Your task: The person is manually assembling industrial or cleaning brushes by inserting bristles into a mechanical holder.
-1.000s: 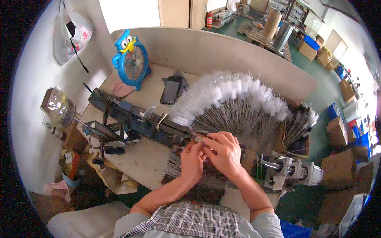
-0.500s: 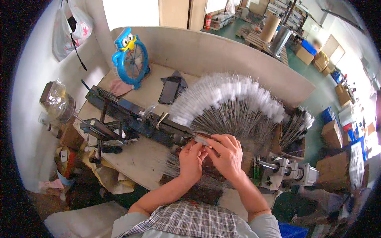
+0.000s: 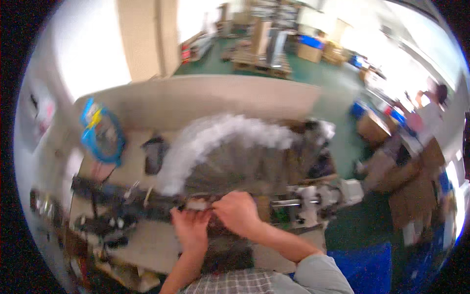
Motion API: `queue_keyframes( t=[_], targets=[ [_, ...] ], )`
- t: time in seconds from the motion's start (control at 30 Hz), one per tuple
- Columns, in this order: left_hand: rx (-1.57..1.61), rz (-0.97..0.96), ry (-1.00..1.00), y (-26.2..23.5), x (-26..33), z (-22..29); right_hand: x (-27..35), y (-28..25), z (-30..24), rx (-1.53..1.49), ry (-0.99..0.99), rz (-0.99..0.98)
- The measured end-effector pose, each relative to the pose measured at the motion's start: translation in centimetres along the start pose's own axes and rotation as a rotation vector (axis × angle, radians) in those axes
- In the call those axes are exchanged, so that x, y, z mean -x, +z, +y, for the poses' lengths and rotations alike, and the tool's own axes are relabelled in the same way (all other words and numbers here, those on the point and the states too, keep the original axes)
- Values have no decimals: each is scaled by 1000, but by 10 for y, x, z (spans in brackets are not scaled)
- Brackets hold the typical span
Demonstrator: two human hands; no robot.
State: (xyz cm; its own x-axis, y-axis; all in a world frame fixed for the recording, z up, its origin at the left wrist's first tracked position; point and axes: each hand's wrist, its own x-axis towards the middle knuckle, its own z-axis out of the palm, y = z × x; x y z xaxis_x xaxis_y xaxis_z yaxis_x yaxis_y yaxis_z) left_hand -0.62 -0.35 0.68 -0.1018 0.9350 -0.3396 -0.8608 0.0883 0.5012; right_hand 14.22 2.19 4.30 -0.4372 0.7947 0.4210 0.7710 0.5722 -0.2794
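Grey thin wires (image 3: 230,161) with white tips spread like a fan over the middle of the table (image 3: 147,245). At their near base, left hand (image 3: 191,229) and right hand (image 3: 237,211) pinch a small bundle (blurred) beside the dark machine (image 3: 122,203). Farther, a blue fan (image 3: 100,132) stands at the table's far left corner.

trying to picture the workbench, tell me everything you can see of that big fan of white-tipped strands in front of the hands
The fan of strands spreads in a wide arc over the bench, grey and thin along its length, with fluffy white tips forming its outer rim. The frame is motion-blurred, so single strands and material cannot be told. Its narrow base converges at the dark machine bar, where the left hand and right hand meet it.
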Motion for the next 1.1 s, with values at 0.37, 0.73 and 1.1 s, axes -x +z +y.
queue_keyframes(
  t=[0.37,0.73,1.1],
  targets=[
    [-225,-61,-22,-3,13,8,19,-8,1,-201,-12,96],
    [-136,345,200,-157,25,104,94,2,16,-361,115,-125],
    [-204,805,579,-318,26,267,91,52,-10,-19,297,-485]
  ],
)
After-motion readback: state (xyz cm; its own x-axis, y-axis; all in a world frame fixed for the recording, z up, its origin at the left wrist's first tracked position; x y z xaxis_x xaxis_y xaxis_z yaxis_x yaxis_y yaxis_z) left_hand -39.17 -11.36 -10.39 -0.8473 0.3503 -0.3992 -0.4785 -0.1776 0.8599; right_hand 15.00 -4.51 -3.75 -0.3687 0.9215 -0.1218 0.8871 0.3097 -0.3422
